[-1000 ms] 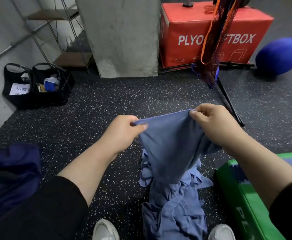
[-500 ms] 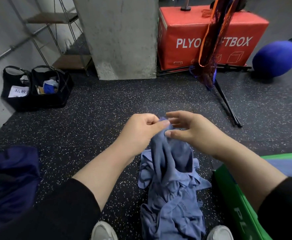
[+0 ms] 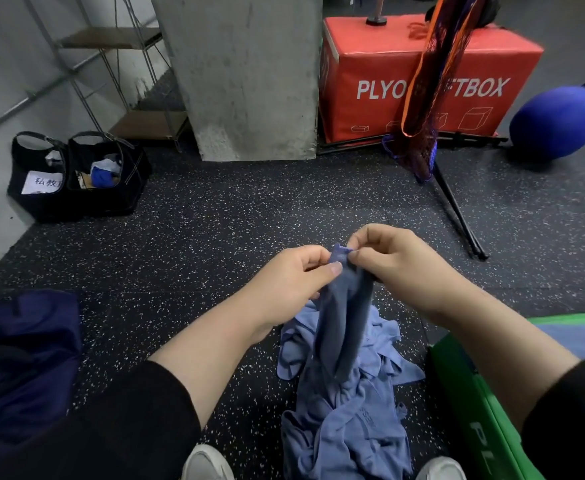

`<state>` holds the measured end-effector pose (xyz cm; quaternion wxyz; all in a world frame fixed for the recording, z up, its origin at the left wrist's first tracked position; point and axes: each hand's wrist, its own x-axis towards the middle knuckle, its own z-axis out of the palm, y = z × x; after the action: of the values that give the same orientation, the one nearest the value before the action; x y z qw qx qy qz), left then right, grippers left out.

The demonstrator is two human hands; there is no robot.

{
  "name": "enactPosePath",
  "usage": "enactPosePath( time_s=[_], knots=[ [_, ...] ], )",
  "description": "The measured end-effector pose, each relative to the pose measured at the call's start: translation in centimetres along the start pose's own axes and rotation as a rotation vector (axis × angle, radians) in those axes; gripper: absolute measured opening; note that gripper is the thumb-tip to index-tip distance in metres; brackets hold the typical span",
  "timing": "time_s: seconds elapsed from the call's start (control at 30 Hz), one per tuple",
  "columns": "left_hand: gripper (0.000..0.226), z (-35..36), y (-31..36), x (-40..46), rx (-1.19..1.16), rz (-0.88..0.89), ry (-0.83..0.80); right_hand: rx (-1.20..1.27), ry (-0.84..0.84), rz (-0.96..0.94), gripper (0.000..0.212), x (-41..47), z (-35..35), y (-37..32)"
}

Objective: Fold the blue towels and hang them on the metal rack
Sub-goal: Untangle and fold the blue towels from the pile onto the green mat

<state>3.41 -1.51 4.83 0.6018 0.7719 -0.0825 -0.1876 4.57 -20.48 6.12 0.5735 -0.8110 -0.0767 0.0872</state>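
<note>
The left hand and right hand now meet, both pinching the soft blue cloth towel whose top edge was spread wide a second ago, doubling it lengthwise above the crumpled blue towel heap on the speckled floor, so folding looks underway.

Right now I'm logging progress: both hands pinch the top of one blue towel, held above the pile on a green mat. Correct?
Not quite. In the head view the left hand and right hand do pinch the blue towel above the pile, but the pile lies on the black speckled floor.
</note>
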Motion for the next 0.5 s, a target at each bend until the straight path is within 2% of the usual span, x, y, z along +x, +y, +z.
enactPosePath(
  time_s=[0.1,0.17,0.27,0.37,0.43,0.5],
  knots=[
    [0.016,0.3,0.2,0.0,-0.038,0.029,0.071,-0.06,-0.137,0.006,0.019,-0.2,-0.2,0.1],
    [0.014,0.3,0.2,0.0,-0.064,0.016,0.093,-0.144,-0.115,-0.018,0.027,-0.1,-0.3,0.2],
    [0.015,0.4,0.2,-0.2,-0.06,-0.073,-0.04,-0.119,0.036,-0.051,0.033,0.2,-0.7,0.1],
    [0.014,0.5,-0.3,-0.8,0.214,-0.226,-0.177,-0.082,0.243,-0.057,0.03,0.2,-1.4,-0.1],
    [0.022,0.2,-0.7,-1.0,0.342,-0.306,-0.179,-0.151,0.449,-0.048,0.025,0.3,-2.3,-0.2],
    [0.024,-0.3,-1.2,-0.7,0.37,-0.291,-0.106,-0.226,0.598,-0.044,0.019,0.3,-3.3,-0.3]
  ],
)
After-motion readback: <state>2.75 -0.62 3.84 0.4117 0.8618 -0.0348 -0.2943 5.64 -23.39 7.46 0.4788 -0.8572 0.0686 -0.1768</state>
